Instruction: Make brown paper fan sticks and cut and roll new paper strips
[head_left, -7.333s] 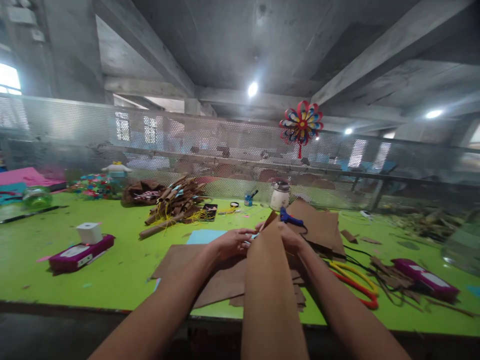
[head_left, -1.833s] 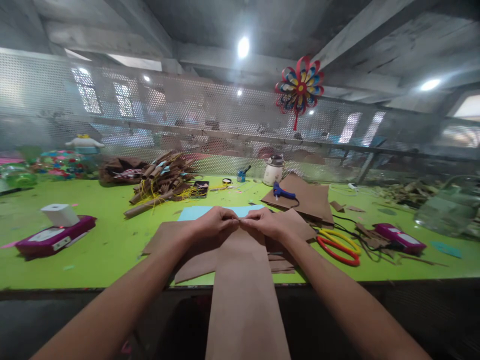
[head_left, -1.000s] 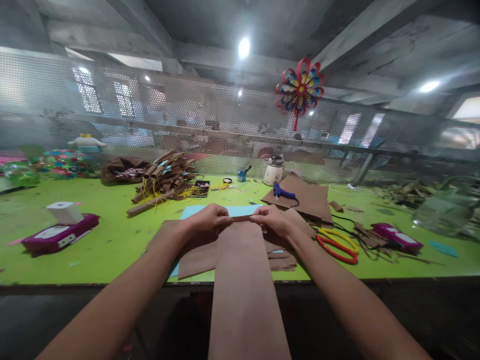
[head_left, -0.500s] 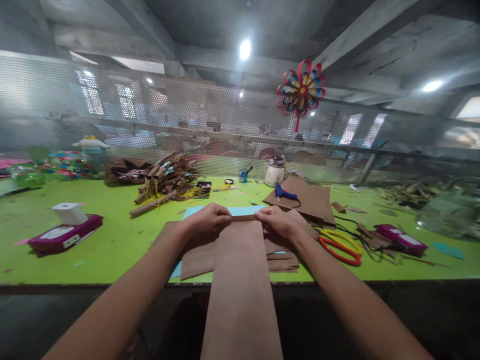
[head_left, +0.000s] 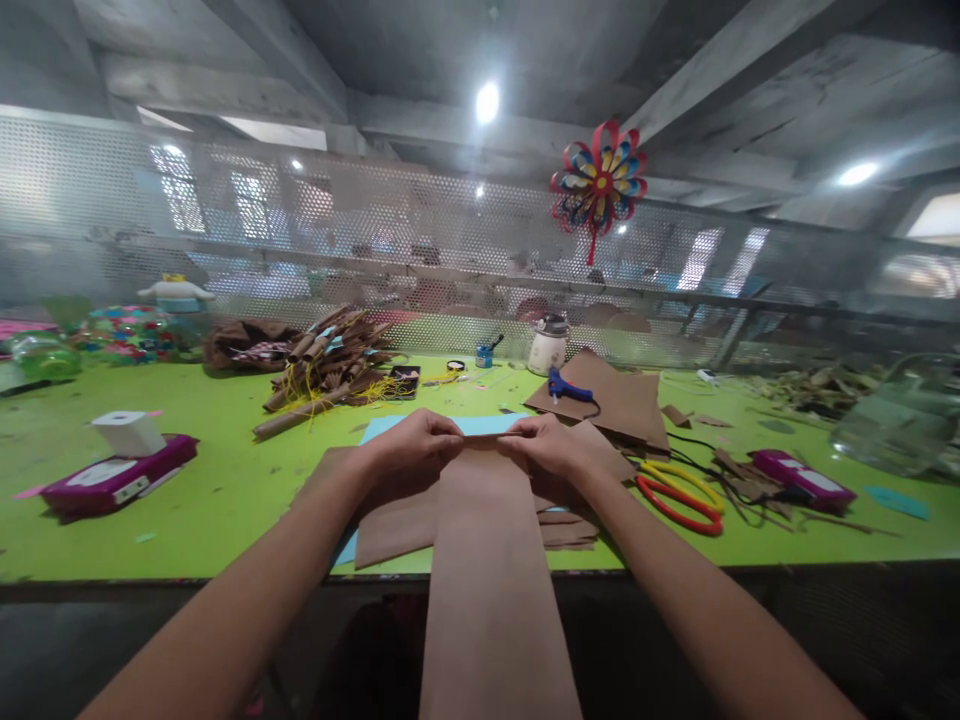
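A long strip of brown paper (head_left: 495,580) runs from my fingers down past the table's front edge. Its far end is folded or rolled into a narrow band, gripped at both corners. My left hand (head_left: 416,440) pinches the left corner between thumb and fingers. At the right corner, my right hand (head_left: 551,440) pinches in the same way. Under the strip and my wrists lie more brown paper sheets (head_left: 394,530), stacked unevenly. A light blue sheet (head_left: 487,424) shows just beyond my fingertips.
Red-and-yellow-handled scissors (head_left: 682,497) lie right of my right forearm. A blue glue gun (head_left: 566,387) rests on brown card (head_left: 622,410). Rolled brown paper tubes (head_left: 322,365) are heaped back left. Purple power strips (head_left: 124,480) sit at both sides. A perforated screen (head_left: 450,230) stands behind.
The band at the strip's far end looks narrower and turned more edge-on. The strip's near end has swung slightly right. Both hands keep their pinch in nearly the same place.
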